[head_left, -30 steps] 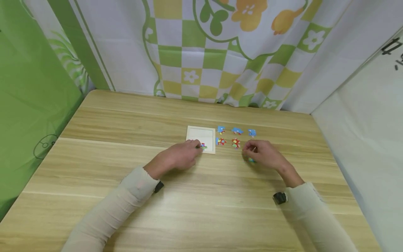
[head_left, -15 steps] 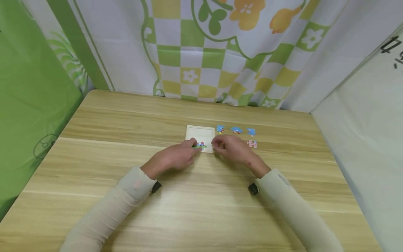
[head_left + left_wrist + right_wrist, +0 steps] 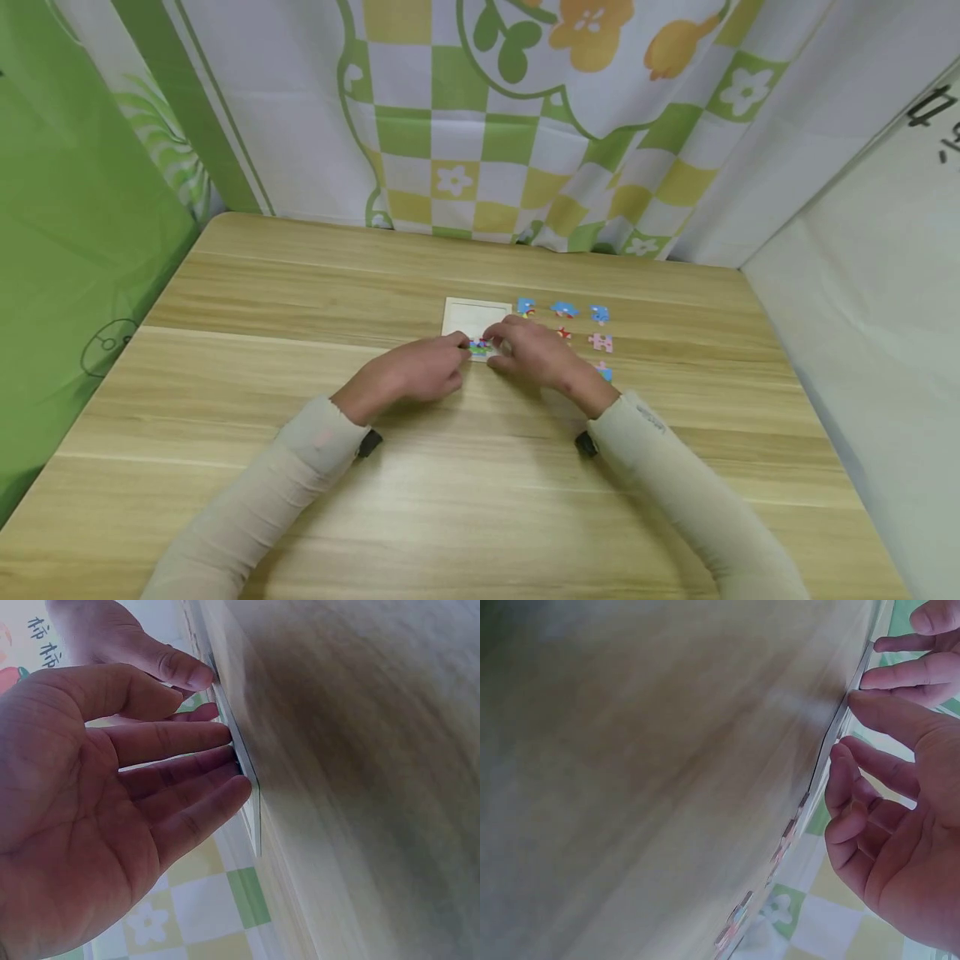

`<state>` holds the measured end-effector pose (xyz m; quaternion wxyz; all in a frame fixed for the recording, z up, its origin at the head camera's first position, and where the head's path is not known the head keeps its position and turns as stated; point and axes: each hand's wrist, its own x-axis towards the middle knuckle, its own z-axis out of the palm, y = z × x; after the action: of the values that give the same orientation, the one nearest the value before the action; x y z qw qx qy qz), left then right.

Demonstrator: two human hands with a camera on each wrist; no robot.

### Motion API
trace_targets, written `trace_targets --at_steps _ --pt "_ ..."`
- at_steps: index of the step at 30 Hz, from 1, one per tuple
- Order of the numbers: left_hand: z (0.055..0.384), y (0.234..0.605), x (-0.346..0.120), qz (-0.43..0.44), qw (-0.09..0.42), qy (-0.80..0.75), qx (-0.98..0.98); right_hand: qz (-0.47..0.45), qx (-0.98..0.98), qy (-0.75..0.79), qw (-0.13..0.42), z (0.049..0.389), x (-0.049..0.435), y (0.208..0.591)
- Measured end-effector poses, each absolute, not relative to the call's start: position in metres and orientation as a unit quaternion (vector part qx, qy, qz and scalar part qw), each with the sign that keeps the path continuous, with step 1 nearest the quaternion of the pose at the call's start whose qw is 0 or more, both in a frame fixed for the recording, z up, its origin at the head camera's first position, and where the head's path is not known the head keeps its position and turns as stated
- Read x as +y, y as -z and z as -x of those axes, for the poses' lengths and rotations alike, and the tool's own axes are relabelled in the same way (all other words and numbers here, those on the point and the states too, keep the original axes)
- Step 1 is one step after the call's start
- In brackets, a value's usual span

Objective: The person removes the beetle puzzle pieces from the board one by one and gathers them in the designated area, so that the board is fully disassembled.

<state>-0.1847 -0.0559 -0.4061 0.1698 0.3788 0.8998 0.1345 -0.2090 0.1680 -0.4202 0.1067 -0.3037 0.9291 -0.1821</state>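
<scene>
A pale square puzzle tray [image 3: 480,300] lies on the wooden table, with colourful jigsaw pieces [image 3: 478,348] along its near side. My left hand [image 3: 416,368] is at the tray's near left. In the left wrist view its fingers [image 3: 180,742] are extended, tips resting at the tray's edge. My right hand [image 3: 536,354] is opposite, its thumb and index finger curved around a puzzle piece at the row's right end. The right wrist view shows the thumb [image 3: 889,716] at the tray's edge and the other fingers curled; the piece is hidden there.
Loose puzzle pieces lie right of the tray: several blue ones in the back row, including a blue one [image 3: 565,309], then a red one [image 3: 563,333], a pink one [image 3: 602,342] and a blue-green one [image 3: 604,372]. A checked curtain [image 3: 495,158] hangs behind the table.
My right hand has moved left from the loose pieces to the tray, now meeting my left hand. More coloured pieces show in the tray's near row. My left hand has barely moved.
</scene>
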Motion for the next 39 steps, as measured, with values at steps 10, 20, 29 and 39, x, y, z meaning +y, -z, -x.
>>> trace_targets --at_steps 10,20,29,39 --pt "0.185 0.406 -0.058 -0.369 0.186 -0.130 0.901 0.304 0.928 0.185 0.109 0.209 0.166 0.418" --pt "0.186 0.402 -0.067 -0.372 0.181 -0.107 0.904 0.285 0.933 0.186 0.118 0.211 0.162 0.417" --pt "0.191 0.402 -0.069 -0.393 0.178 -0.102 0.897 0.278 0.931 0.201 0.125 0.215 0.164 0.416" --pt "0.191 0.402 -0.067 -0.391 0.196 -0.103 0.893 0.261 0.932 0.212 0.133 0.217 0.160 0.414"
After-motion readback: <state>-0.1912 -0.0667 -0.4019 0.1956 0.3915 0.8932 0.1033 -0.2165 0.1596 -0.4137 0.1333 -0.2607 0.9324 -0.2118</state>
